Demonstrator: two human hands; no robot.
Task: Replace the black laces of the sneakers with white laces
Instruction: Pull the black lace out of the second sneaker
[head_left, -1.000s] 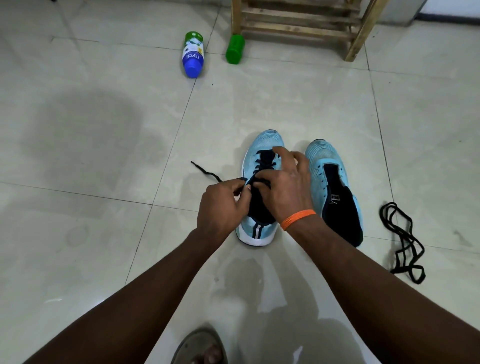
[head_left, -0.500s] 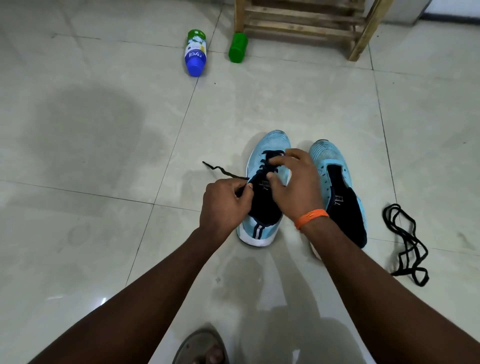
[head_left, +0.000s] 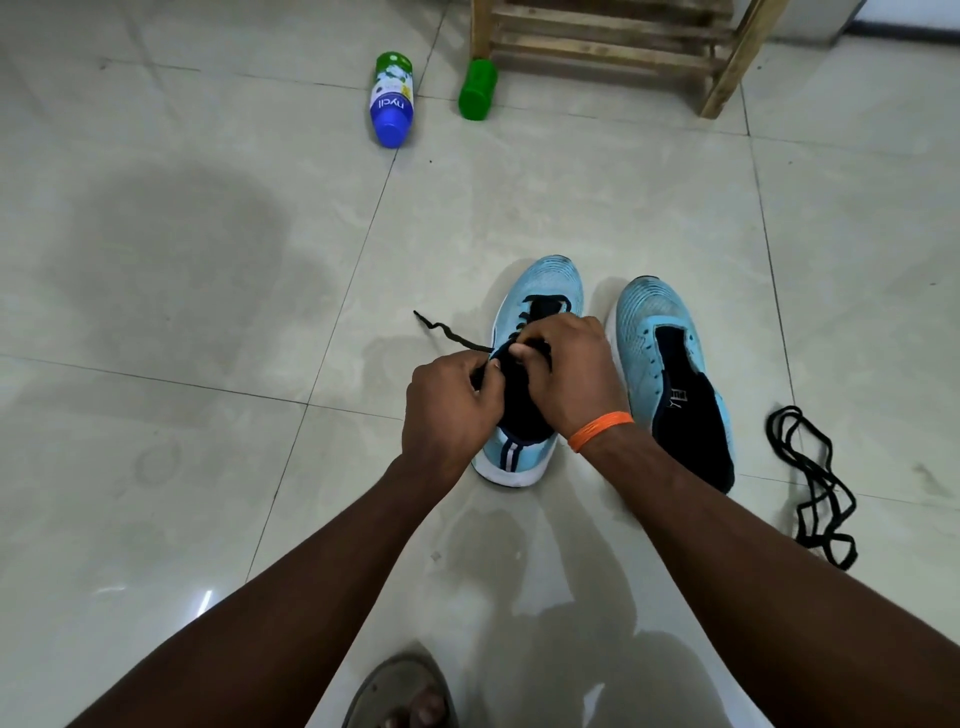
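On a tiled floor (head_left: 519, 197), two blue sneakers sit side by side: the right sneaker (head_left: 670, 364) already stripped, its pulled lace (head_left: 810, 473) coiled nearby. Over the left sneaker (head_left: 540, 291), the left hand (head_left: 447, 410) and right hand (head_left: 566, 374) pinch the black lace (head_left: 452, 335). Unthreading appears underway; next comes drawing it from the remaining eyelets.

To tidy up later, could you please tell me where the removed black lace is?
The loose black lace lies on the floor tiles, right of the unlaced sneaker.

Bare forearms without sleeves, orange band (head_left: 600, 430) around the right wrist, grey sandal (head_left: 400, 691) on one foot
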